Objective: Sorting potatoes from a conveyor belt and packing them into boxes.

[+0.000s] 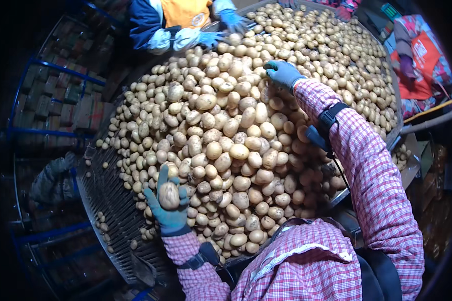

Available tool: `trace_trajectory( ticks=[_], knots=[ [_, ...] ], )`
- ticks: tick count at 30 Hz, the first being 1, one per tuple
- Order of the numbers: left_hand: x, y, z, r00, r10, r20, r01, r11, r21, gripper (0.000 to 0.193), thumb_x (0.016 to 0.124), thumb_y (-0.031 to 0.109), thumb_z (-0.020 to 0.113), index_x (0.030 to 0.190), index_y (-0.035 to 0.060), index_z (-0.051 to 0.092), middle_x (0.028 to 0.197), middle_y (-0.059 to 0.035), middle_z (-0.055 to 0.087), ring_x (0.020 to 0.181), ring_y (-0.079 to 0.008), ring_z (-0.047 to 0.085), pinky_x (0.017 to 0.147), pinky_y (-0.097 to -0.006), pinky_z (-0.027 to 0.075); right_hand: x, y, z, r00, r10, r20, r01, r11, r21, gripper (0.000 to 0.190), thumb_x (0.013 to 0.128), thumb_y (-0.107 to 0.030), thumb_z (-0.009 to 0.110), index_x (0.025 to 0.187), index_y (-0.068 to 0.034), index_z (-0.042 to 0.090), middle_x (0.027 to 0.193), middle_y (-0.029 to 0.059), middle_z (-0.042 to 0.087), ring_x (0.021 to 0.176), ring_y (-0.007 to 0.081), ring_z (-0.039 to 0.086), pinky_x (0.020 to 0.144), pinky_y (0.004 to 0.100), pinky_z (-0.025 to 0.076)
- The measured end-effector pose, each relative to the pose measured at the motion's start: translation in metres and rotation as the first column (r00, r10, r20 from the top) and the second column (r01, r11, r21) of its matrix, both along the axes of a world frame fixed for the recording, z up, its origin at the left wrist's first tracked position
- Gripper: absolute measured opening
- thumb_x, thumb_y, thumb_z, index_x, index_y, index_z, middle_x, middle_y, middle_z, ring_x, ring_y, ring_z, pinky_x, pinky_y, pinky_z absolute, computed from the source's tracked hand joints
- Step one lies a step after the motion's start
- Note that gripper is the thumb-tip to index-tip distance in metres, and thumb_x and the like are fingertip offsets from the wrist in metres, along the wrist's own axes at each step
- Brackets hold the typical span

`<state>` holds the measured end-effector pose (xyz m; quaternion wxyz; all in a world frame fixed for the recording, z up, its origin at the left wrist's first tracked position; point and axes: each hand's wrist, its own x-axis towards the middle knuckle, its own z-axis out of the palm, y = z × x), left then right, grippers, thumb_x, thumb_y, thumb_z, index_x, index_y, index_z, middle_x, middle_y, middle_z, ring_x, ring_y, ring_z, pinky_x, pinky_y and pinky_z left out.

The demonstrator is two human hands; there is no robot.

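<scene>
A large heap of potatoes lies before me on a sorting table. My left hand, in a teal and grey work glove, is palm up at the heap's left lower side, with a brownish potato resting in the palm and the fingers partly bent around it. My right hand, in a similar glove, reaches out over the far middle of the heap. Its palm side is turned away, so whether it holds anything is hidden. Both of my sleeves are pink checked cloth with dark straps on them.
A ribbed dark slatted surface with some loose potatoes lies at the left. Across the heap a co-worker's blue-gloved hands touch potatoes. Another person in an orange vest is at the right. Stacked boxes stand behind blue rails.
</scene>
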<state>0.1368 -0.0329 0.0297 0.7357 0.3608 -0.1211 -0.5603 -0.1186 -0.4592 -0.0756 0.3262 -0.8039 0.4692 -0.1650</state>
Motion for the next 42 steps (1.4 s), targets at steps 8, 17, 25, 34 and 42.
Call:
trace_trajectory(
  ticks=[8,17,25,34,42],
  knots=[
    [0.012,0.076,-0.008,0.953,0.222,0.207,-0.249,0.962,0.114,0.054,0.086,0.029,0.061,0.134,0.005,0.053,0.109,-0.0111,0.061,0.094,-0.0248,0.064,0.072,-0.0384,0.06,0.058,-0.029,0.0,0.887,0.206,-0.413,-0.202,0.978,0.053,0.039,0.082,-0.033,0.056,0.114,-0.014,0.068,0.114,0.0169,0.068,0.107,0.0319,0.065,0.093,0.0412,0.05],
    [0.028,-0.104,0.04,0.84,-0.183,0.511,-0.03,0.925,0.379,0.03,0.097,0.025,0.056,0.112,0.0014,0.066,0.093,-0.0059,0.063,0.081,-0.0162,0.063,0.065,-0.0264,0.054,0.029,-0.062,-0.03,0.975,0.194,0.113,-0.224,0.861,0.457,0.023,0.078,-0.022,0.073,0.094,-0.005,0.07,0.085,0.0027,0.067,0.078,0.0126,0.06,0.069,0.0313,0.05],
    [-0.003,-0.357,-0.022,-0.214,-0.477,0.853,-0.06,0.878,0.476,0.041,0.083,0.043,0.061,0.1,0.0074,0.072,0.092,-0.0194,0.071,0.082,-0.0314,0.069,0.078,-0.0432,0.052,-0.046,0.006,0.044,0.818,-0.244,0.521,-0.204,0.724,0.659,0.033,0.09,-0.025,0.063,0.119,-0.009,0.065,0.113,0.0017,0.064,0.092,0.0144,0.064,0.069,0.034,0.059],
    [-0.053,-0.437,-0.087,-0.682,-0.554,0.477,-0.318,0.812,0.489,0.053,0.079,0.039,0.064,0.125,0.0126,0.06,0.121,-0.0186,0.065,0.113,-0.0337,0.062,0.095,-0.045,0.049,-0.146,0.037,0.033,0.584,-0.478,0.656,-0.313,0.614,0.725,0.041,0.094,-0.016,0.053,0.132,-0.001,0.055,0.125,0.0091,0.06,0.11,0.017,0.061,0.092,0.034,0.054],
    [-0.088,-0.344,-0.025,0.266,-0.591,0.762,0.411,0.784,0.465,0.052,0.081,0.019,0.076,0.129,0.0042,0.06,0.101,-0.0039,0.07,0.085,-0.0095,0.064,0.075,-0.0252,0.052,-0.186,0.1,0.049,0.526,-0.522,0.671,-0.01,0.786,0.619,0.044,0.096,-0.027,0.059,0.133,-0.004,0.054,0.126,0.0088,0.061,0.109,0.017,0.062,0.092,0.031,0.052]
  ],
)
